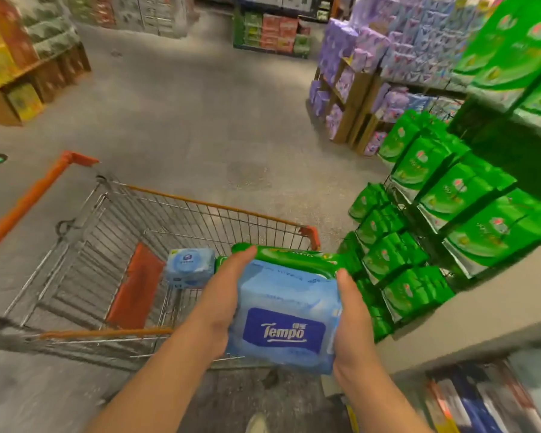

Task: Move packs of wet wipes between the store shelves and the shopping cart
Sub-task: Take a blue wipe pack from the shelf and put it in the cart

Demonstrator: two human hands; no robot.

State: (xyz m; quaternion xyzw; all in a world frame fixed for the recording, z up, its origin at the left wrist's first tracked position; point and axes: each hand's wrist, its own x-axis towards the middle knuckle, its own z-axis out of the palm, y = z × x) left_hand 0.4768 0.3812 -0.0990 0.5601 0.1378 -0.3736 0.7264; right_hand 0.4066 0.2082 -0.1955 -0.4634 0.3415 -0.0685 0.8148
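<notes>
You hold a blue Tempo wet-wipes pack (283, 317) between your two hands, just above the near right corner of the shopping cart (144, 245). Your left hand (222, 304) presses flat against the pack's left side, fingers straight and reaching up to a green pack (297, 259) that lies against the blue one's far edge. Your right hand (352, 320) cups the right side, fingers bent around the edge. Inside the cart, a second blue pack (189, 267) sits left of your hands. Green packs fill the store shelves (434, 214) right of the cart.
</notes>
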